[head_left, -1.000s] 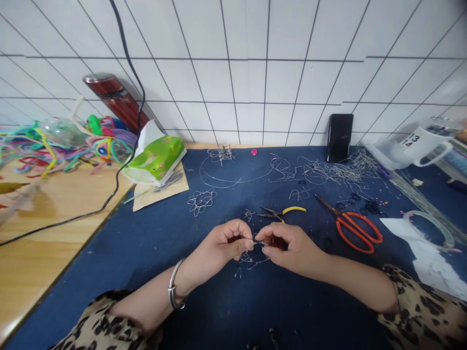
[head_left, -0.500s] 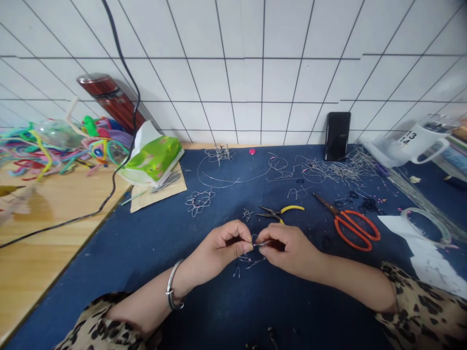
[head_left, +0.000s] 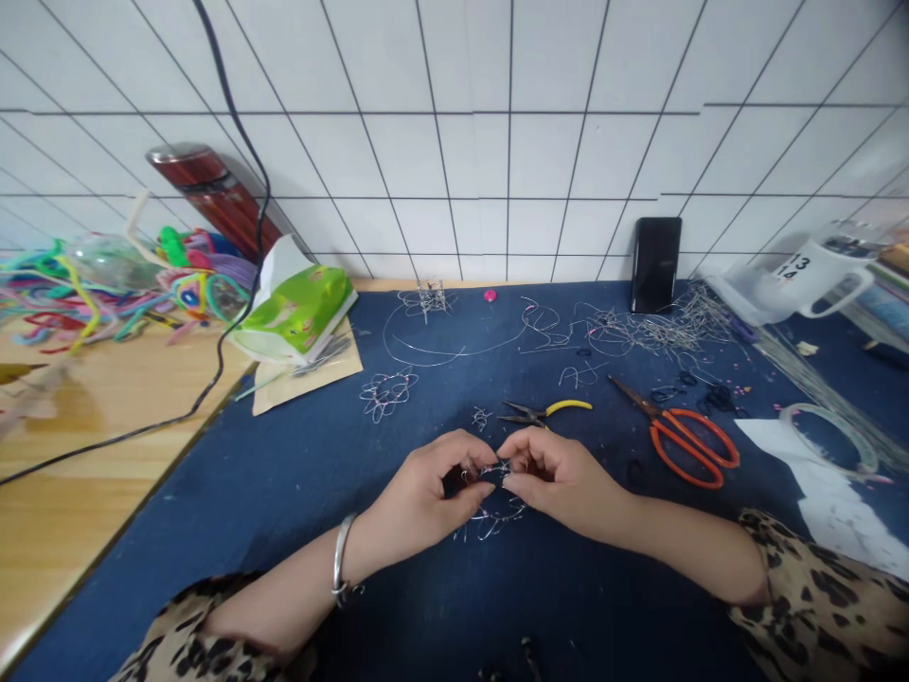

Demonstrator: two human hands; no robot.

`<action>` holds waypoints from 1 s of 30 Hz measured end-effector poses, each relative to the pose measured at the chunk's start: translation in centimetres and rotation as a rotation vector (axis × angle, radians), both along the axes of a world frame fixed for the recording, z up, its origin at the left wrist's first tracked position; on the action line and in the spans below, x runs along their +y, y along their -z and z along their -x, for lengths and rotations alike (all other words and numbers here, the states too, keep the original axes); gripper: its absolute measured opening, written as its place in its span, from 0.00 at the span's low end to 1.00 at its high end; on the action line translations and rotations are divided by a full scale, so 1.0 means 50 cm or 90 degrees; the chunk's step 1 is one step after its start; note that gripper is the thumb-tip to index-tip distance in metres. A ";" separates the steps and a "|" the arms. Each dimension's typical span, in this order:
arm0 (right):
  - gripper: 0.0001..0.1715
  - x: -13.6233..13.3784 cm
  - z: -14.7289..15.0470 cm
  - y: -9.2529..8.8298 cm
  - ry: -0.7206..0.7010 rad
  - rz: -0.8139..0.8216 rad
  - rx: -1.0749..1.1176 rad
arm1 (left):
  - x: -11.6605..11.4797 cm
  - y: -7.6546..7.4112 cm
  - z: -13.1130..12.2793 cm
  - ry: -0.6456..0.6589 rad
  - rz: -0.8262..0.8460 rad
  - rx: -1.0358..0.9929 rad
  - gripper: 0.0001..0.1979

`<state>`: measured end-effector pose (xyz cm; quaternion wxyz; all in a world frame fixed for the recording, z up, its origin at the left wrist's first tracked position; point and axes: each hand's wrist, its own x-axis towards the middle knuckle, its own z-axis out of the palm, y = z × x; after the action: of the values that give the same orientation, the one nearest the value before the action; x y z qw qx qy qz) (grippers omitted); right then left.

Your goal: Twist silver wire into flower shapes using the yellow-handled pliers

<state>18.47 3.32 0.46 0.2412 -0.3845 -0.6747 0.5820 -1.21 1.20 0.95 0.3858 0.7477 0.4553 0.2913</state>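
Note:
Low over the blue mat, a thin beaded wire piece in silvery loops with small pink beads hangs at my fingertips. My left hand, with a silver bangle at the wrist, curls its thumb and index finger round the left side of it. Opposite, my right hand pinches the piece between thumb and fingers; the tips of the two hands nearly meet. Just beyond them lie yellow-handled pliers, partly behind my right hand. A small bundle of bent wire rests left of the pliers.
Orange-handled scissors lie to the right. Farther off are a wire flower, a wire heap and a phone against the wall. A tissue pack and a black cable are at left, a white mug at right.
My fingertips have opened a little and shifted on the wire piece. More of its beaded loops now show between and below my hands, and it seems turned.

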 end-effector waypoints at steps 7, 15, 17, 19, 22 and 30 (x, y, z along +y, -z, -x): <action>0.12 0.001 0.000 0.000 0.020 0.018 0.013 | 0.000 0.002 0.004 -0.023 -0.017 0.015 0.09; 0.14 0.003 0.002 0.007 0.029 0.024 0.017 | -0.001 0.013 0.007 -0.050 -0.011 0.007 0.08; 0.14 0.003 0.002 0.011 0.034 0.019 0.017 | -0.001 0.014 0.008 -0.062 -0.006 -0.005 0.07; 0.15 0.003 0.001 0.014 0.043 0.008 0.016 | 0.000 0.013 0.009 -0.069 -0.005 -0.004 0.06; 0.15 0.003 0.001 0.011 0.064 -0.021 0.003 | 0.001 0.009 0.009 -0.074 0.013 0.008 0.03; 0.08 0.004 -0.005 -0.008 0.079 -0.154 0.006 | 0.003 0.006 0.011 -0.070 0.009 0.009 0.02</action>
<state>18.72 3.54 0.85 0.3247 -0.3908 -0.7137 0.4822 -1.77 1.34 0.64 0.3710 0.7207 0.5006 0.3038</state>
